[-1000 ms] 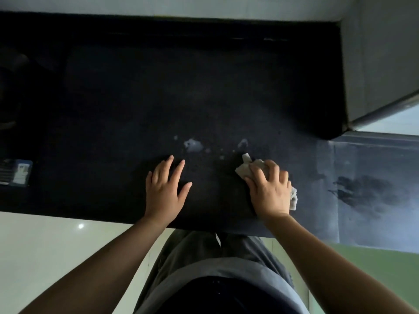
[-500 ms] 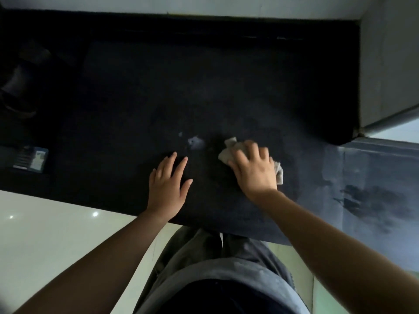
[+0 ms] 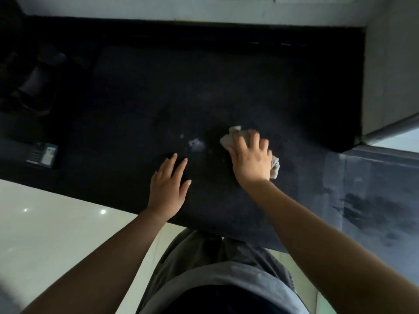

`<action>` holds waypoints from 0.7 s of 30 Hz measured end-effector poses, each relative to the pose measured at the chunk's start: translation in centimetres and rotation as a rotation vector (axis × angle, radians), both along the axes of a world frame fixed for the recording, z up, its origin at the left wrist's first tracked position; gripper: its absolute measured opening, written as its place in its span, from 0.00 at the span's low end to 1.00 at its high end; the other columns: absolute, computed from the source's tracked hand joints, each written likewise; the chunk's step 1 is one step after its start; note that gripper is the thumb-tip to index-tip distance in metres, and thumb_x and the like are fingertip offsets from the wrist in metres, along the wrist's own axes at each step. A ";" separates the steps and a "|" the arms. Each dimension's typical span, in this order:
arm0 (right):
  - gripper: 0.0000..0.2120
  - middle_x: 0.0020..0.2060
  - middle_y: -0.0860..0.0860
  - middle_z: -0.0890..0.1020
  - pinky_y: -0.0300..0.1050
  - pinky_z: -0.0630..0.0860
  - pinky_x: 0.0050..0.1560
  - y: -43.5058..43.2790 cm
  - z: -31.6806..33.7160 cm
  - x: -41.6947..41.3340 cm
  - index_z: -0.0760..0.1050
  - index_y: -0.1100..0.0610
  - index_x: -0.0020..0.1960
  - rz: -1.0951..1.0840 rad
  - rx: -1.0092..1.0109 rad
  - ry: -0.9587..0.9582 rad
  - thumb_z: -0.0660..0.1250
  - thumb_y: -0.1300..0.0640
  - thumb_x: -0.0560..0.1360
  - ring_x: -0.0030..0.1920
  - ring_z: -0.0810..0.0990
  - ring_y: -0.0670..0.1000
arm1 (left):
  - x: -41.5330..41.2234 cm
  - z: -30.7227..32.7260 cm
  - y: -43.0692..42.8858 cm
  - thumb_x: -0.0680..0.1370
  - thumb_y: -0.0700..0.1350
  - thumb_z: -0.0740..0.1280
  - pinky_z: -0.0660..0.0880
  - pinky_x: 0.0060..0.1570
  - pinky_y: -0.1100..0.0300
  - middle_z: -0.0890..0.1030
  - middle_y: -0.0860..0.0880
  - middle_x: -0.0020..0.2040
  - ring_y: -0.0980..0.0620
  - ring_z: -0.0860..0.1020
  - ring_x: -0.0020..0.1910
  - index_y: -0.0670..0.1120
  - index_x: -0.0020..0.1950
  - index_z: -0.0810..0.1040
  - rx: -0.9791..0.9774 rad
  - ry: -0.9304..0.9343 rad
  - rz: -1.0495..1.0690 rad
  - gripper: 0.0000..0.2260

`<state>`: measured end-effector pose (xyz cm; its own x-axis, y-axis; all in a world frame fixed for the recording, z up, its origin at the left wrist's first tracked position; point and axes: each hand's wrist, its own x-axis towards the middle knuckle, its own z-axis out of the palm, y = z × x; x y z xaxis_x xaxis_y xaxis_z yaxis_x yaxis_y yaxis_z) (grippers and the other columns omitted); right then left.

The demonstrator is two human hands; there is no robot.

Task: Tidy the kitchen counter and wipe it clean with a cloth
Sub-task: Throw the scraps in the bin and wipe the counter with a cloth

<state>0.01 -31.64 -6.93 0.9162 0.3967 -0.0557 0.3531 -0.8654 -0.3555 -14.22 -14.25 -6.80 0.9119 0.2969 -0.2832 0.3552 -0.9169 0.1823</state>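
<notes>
The dark stone counter (image 3: 204, 91) fills the upper half of the head view. My right hand (image 3: 250, 158) presses a crumpled pale cloth (image 3: 229, 138) flat onto it with spread fingers; the cloth's ends stick out past the fingertips and by the wrist. A pale wet smear (image 3: 196, 143) lies just left of the cloth. My left hand (image 3: 169, 189) rests flat on the counter near its front edge, fingers straight, holding nothing.
A small blue packet (image 3: 42, 154) lies at the counter's left. Dim dark objects (image 3: 34, 82) stand at the far left back. A grey wall block (image 3: 390, 64) rises at the right, with a lighter, streaked counter patch (image 3: 374, 200) below it.
My right hand has pushed the cloth up and to the left across the counter, over the small spots, toward the pale smear. My left hand has stayed in place.
</notes>
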 end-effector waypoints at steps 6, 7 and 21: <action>0.17 0.59 0.56 0.75 0.54 0.73 0.43 -5.3 -0.5 -1.8 0.76 0.49 0.58 0.145 0.061 -0.081 0.60 0.42 0.75 0.50 0.75 0.62 | -0.2 -0.3 -0.2 0.78 0.49 0.62 0.61 0.67 0.38 0.58 0.45 0.77 0.42 0.57 0.75 0.49 0.74 0.62 -0.058 -0.049 0.035 0.24; 0.17 0.59 0.56 0.75 0.54 0.72 0.43 -5.2 -0.6 -1.5 0.76 0.49 0.58 0.109 0.062 -0.087 0.61 0.42 0.74 0.50 0.75 0.62 | -0.2 -0.3 -0.2 0.78 0.49 0.62 0.61 0.67 0.38 0.58 0.45 0.77 0.42 0.57 0.75 0.49 0.74 0.62 -0.064 -0.051 0.040 0.24; 0.16 0.60 0.63 0.70 0.56 0.73 0.43 2.1 0.4 -3.8 0.70 0.56 0.63 -0.394 0.053 0.009 0.60 0.50 0.77 0.54 0.70 0.66 | 0.7 1.2 8.9 0.75 0.57 0.55 0.67 0.63 0.42 0.68 0.41 0.72 0.40 0.68 0.69 0.47 0.72 0.66 -0.075 -0.174 -0.102 0.27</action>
<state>-3.75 -29.52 -6.57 0.9984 0.0177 -0.0532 -0.0053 -0.9144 -0.4047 -13.56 -5.37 -5.58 0.9732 0.1847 -0.1370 0.2187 -0.9279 0.3020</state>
